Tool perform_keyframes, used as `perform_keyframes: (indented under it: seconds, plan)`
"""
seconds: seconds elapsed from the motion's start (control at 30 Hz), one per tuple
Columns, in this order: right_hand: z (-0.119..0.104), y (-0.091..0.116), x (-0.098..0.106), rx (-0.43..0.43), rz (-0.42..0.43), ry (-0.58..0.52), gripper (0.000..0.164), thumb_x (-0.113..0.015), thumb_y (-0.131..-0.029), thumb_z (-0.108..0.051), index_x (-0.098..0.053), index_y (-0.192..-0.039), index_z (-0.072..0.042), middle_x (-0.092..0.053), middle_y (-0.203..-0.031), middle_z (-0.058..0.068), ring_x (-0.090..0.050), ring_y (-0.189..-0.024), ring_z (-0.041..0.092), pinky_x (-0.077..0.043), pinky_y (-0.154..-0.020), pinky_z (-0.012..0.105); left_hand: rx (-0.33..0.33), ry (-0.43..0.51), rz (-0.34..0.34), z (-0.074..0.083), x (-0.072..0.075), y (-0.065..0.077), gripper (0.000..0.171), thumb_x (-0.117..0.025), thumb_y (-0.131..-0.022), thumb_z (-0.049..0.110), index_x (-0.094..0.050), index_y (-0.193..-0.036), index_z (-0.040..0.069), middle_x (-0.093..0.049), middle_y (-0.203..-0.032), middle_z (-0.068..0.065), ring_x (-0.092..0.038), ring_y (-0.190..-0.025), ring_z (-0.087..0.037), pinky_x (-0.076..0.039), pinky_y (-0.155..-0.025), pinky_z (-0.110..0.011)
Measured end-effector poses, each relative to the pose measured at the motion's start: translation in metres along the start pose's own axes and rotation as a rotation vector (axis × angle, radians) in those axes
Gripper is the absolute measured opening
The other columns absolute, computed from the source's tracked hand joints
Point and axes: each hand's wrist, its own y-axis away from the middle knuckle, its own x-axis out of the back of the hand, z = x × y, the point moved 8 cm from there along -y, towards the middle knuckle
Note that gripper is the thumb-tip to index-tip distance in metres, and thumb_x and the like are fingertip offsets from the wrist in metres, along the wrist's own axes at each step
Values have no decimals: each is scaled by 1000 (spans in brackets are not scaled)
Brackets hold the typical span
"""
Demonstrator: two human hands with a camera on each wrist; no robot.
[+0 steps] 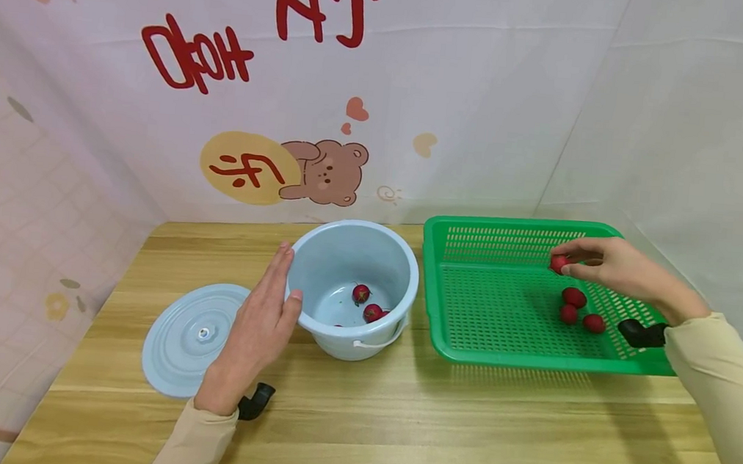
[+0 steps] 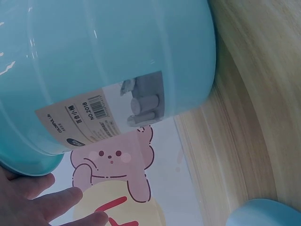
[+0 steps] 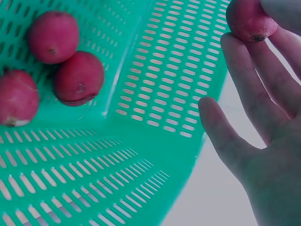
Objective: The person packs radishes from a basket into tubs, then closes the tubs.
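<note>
My right hand point(image 1: 627, 270) pinches a small red radish point(image 1: 558, 264) between thumb and fingers, above the right part of a green mesh basket point(image 1: 491, 309). Below it, three more radishes point(image 3: 79, 78) lie together on the basket floor. My left hand point(image 1: 252, 336) has its fingers extended along the left rim of a light blue bucket point(image 1: 353, 252); in the left wrist view, the fingers point(image 2: 59, 200) are by that rim. Several radishes point(image 1: 361, 294) lie at the bottom of the bucket, some partly hidden by its near wall.
A round light blue lid point(image 1: 192, 342) lies on the wooden table point(image 1: 394, 433), left of the bucket and partly behind my left hand. The bucket's white handle point(image 1: 382, 340) hangs at its front. A printed wall covering point(image 1: 488, 109) rises behind everything.
</note>
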Motion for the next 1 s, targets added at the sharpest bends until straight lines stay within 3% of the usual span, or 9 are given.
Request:
perform_keyframes:
  seconds: [0.17, 0.33, 1.0]
  plan:
    - [-3, 8, 8, -29, 50, 0, 36, -64, -104, -34, -66, -137, -20, -69, -130, 2, -61, -116, 3, -50, -86, 15, 2, 3, -3, 0, 0, 0, 63, -41, -109, 28, -24, -164, 4, -21, -171, -11, -28, -154, -31, -34, -118, -58]
    - [-8, 15, 15, -23, 101, -23, 35, -63, -104, -33, -66, -138, -22, -70, -129, 0, -57, -112, -10, -45, -85, 9, 2, 1, -6, 0, 0, 0, 63, -41, -109, 28, -23, -165, 4, -21, -172, -11, -27, -155, -31, -33, -119, -58]
    - [-50, 40, 18, 22, 239, -52, 36, -65, -103, -35, -65, -139, -30, -72, -127, -4, -55, -115, -12, -36, -86, 4, -38, -22, 20, 2, 3, 0, 63, -42, -109, 29, -27, -163, 1, -22, -171, -10, -24, -156, -31, -27, -122, -57]
